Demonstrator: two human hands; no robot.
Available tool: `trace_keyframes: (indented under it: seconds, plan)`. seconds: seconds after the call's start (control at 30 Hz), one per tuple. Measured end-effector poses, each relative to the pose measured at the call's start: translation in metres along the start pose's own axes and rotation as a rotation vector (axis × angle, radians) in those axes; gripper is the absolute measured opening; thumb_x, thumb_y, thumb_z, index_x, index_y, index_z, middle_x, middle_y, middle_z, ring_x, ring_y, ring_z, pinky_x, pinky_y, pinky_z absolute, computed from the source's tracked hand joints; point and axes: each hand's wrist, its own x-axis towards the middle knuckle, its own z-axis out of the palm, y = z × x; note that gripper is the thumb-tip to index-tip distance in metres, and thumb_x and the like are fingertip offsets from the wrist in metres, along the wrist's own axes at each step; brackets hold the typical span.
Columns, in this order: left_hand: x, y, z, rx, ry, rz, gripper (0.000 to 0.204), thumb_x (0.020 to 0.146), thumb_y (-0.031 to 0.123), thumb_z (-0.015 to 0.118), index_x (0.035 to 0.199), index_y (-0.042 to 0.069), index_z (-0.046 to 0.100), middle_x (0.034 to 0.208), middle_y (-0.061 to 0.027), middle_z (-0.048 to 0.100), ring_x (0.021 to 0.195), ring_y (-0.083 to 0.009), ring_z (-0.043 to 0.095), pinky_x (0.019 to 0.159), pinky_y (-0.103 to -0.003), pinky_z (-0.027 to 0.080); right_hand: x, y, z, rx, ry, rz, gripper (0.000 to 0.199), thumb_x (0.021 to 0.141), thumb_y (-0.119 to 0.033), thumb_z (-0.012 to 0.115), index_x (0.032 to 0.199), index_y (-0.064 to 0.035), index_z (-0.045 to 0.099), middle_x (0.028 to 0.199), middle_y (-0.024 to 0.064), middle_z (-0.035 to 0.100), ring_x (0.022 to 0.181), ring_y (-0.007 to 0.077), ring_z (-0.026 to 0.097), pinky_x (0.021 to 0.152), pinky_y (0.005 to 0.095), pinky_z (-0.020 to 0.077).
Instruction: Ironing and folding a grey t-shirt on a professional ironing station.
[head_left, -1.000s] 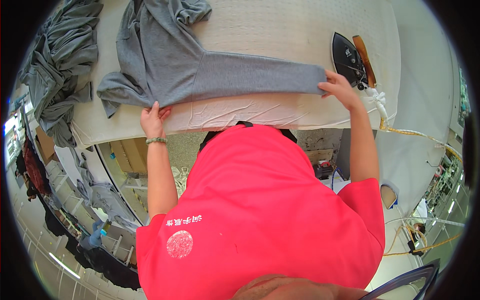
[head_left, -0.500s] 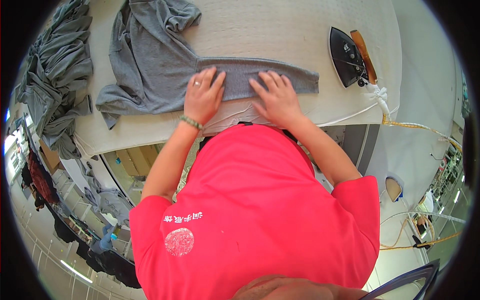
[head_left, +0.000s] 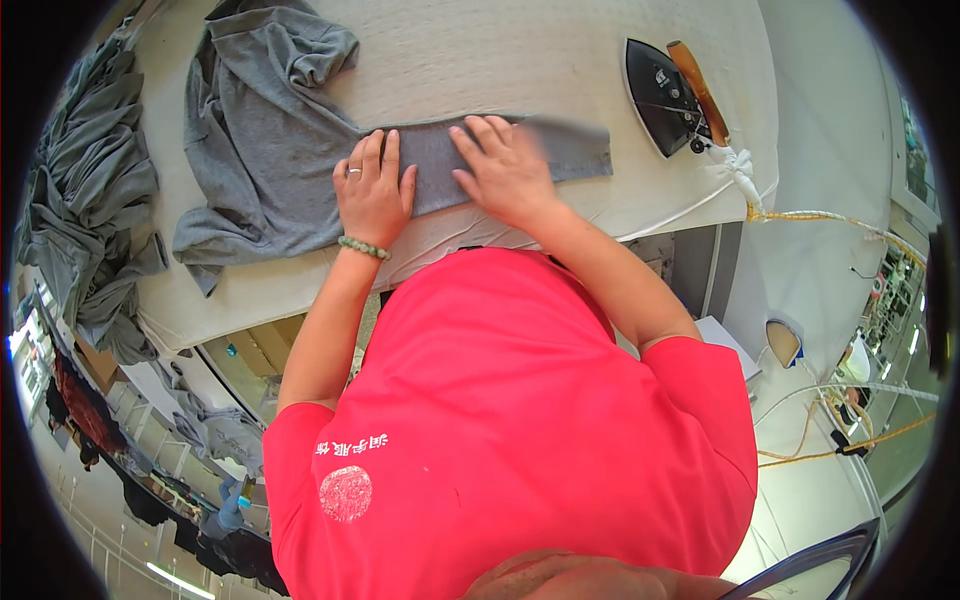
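Left hand (head_left: 374, 195), seen from the head camera, is held open and palm down, with its fingers straight and laid on the long sleeve (head_left: 432, 165) of a grey cloth top (head_left: 255, 150). The right hand (head_left: 508, 172) is open too, palm down, with its fingers spread over the middle of the same sleeve. A thin shiny ring (head_left: 355, 171) is worn on a left finger, and a bracelet of round green beads (head_left: 363, 247) is worn on the left wrist. The grey top is spread on a white padded cloth table (head_left: 480, 60). Its body is bunched in folds, and its sleeve is stretched out to the right. Past the end of the sleeve, a black pointed iron (head_left: 655, 95) with a brown wooden handle (head_left: 700, 92) is set apart from the top. To the left of the top, a big messy heap of grey cloth (head_left: 75, 190) is piled, partly hung over the table's edge. Below the top, a bright red cloth shirt (head_left: 520, 400) is worn.
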Motion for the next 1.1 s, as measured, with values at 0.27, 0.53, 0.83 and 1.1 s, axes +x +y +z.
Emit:
trace_keyframes:
  seconds: [0.27,0.53,0.83,1.1]
  plan:
    - [0.021,0.048,0.028,-0.063,-0.005,0.116,0.056,0.093,0.032,0.070,0.142,0.008,0.062,0.144,-0.0071,0.058,0.135,-0.0217,0.053,0.111,-0.043,0.037,-0.063,0.093,-0.038,0.000,0.056,0.123,0.047,0.091,-0.022,0.077,0.134,-0.0088,0.065,0.136,0.0107,0.062,0.126,0.0295,0.059,0.103,0.0431,0.0500]
    - [0.053,0.105,0.049,-0.214,-0.013,0.250,0.051,0.091,0.027,0.073,0.137,0.007,0.064,0.142,-0.0068,0.059,0.133,-0.0211,0.055,0.114,-0.044,0.038,-0.077,0.138,-0.048,0.498,0.060,0.655,0.030,0.093,-0.016,0.079,0.119,-0.0038,0.071,0.104,0.0072,0.074,0.093,0.0182,0.070,0.082,0.0318,0.0558]
    - [0.041,0.108,0.054,-0.232,0.054,0.157,0.049,0.091,0.023,0.075,0.136,0.007,0.064,0.142,-0.0086,0.061,0.134,-0.0253,0.056,0.116,-0.046,0.040,-0.071,0.159,-0.053,1.124,-0.249,0.720,0.036,0.097,-0.020,0.074,0.125,0.0020,0.069,0.098,0.0082,0.076,0.082,0.0113,0.068,0.072,0.0309,0.0557]
    - [0.065,0.174,0.057,-0.237,-0.032,0.228,0.054,0.092,0.026,0.074,0.140,0.004,0.063,0.147,-0.0098,0.059,0.138,-0.0262,0.054,0.121,-0.046,0.037,-0.077,0.182,-0.037,1.207,-0.296,0.601,0.051,0.099,-0.016,0.071,0.146,-0.0012,0.059,0.090,0.0033,0.072,0.075,0.0063,0.062,0.060,0.0255,0.0524]
